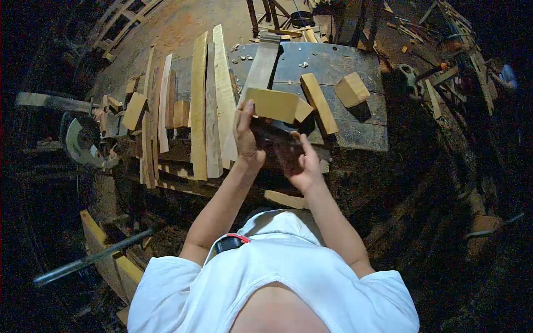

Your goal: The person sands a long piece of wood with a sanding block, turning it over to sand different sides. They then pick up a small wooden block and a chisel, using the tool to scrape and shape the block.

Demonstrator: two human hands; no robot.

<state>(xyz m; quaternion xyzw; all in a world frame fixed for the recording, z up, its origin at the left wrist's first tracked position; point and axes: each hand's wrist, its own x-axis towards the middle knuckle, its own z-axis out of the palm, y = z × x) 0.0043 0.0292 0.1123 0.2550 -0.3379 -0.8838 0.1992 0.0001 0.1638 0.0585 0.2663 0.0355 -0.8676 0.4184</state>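
Note:
A wooden block with a lit, pale yellow face is raised over the near edge of the workbench. My left hand grips its left side, fingers up along the edge. Beneath the lit face, a dark reddish-brown area fills the space between my hands; whether it is the block's shaded side or a second piece, I cannot tell. Closed against the right of this dark part is my right hand, thumb and fingers curled. Just to the right lies a long squared wood piece, with a chunky block beyond it.
Several long boards lie side by side on the left of the workbench. A grey plank points away from me. Farther left is a round-guarded machine. A metal bar juts out at lower left.

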